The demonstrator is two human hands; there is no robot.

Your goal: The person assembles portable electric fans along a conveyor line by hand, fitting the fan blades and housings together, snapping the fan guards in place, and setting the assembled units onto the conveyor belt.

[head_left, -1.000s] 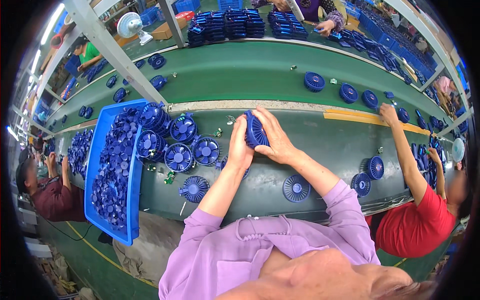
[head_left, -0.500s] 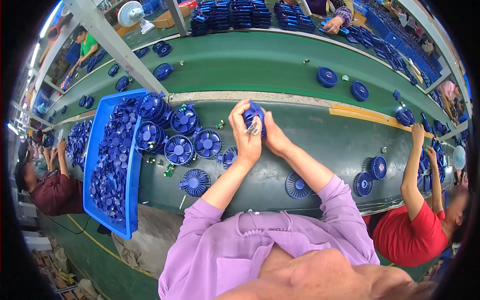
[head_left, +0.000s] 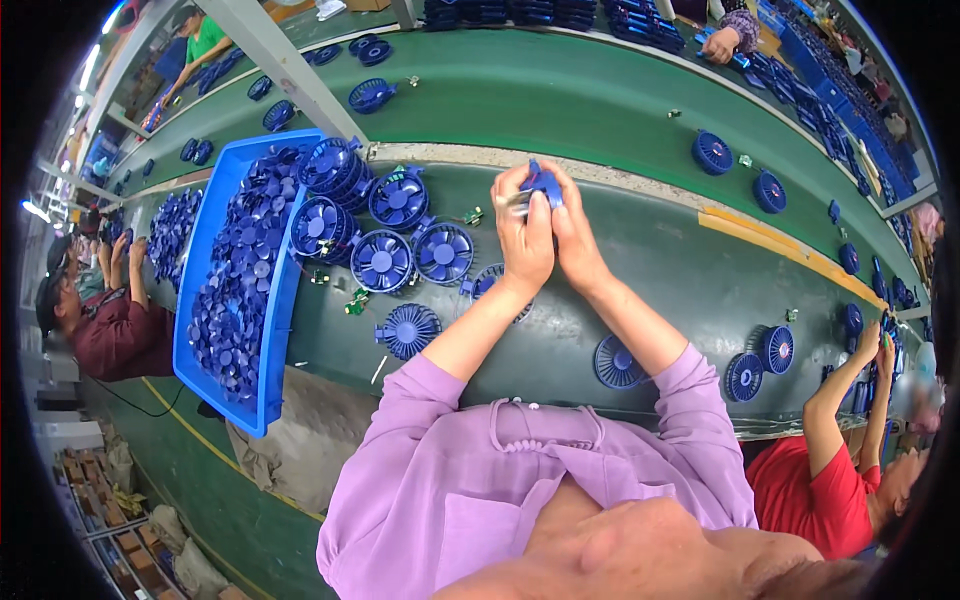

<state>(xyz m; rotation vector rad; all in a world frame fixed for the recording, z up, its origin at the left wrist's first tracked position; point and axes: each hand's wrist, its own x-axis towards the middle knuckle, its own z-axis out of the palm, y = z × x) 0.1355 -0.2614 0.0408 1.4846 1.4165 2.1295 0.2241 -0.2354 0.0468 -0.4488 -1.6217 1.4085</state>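
Both my hands are raised over the bench, closed around a small blue plastic fan part (head_left: pixel 544 184). My left hand (head_left: pixel 526 240) grips its left side, and my right hand (head_left: pixel 580 228) wraps it from the right, the two thumbs close together. A blurred pale piece shows by the left fingers; its kind cannot be made out. Left of my hands lie blue fan housings with blades (head_left: pixel 443 252), some stacked (head_left: pixel 332 165). A round blue grille (head_left: pixel 408 330) lies beside my left forearm, another grille (head_left: pixel 618 362) by my right forearm. Small green circuit boards (head_left: pixel 357 302) lie among them.
A blue bin (head_left: pixel 268 400) full of small blue discs stands at the left. Beyond the bench (head_left: pixel 650 255) runs a green conveyor (head_left: pixel 560 110) with scattered fan parts. A grey post (head_left: pixel 290 75) rises at the far left. People work on both sides and across.
The view has shifted, so the bench appears higher and further right. The fan part has turned in my hands, and less of it shows. The red-shirted person's hands have come down closer together.
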